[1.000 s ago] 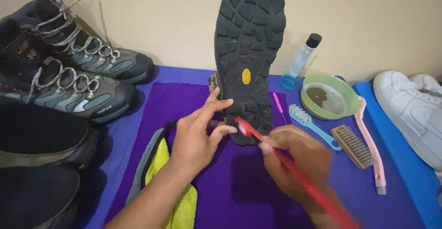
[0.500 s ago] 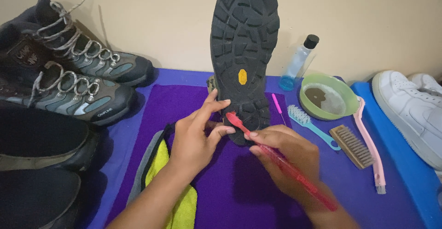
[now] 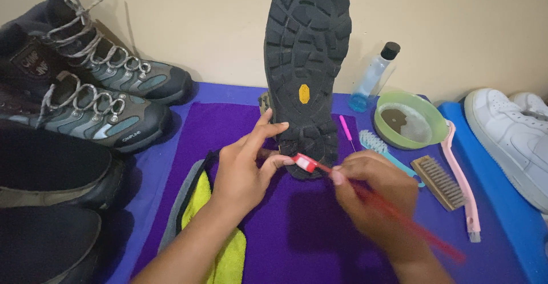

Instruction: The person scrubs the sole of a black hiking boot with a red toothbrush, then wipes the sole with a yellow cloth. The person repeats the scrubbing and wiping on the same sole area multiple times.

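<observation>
A hiking boot (image 3: 307,61) stands on its heel at the middle of a purple cloth (image 3: 302,232), its black lugged sole with a small yellow badge facing me. My left hand (image 3: 245,170) steadies the heel end, fingers touching the sole's left edge. A red toothbrush (image 3: 388,207) is gripped in my right hand (image 3: 374,198); its white-bristled head presses against the heel of the sole, right beside my left fingertips.
Two grey laced hiking boots (image 3: 97,98) and dark shoes (image 3: 51,175) lie at left. A yellow-and-grey cloth (image 3: 220,250) sits under my left forearm. At right: a clear bottle (image 3: 374,75), green bowl (image 3: 412,121), blue brush (image 3: 382,147), pink wire brush (image 3: 451,178), white sneakers (image 3: 511,138).
The toothbrush head has shifted a little left and down along the heel of the sole. My left hand still holds the boot upright in the same place.
</observation>
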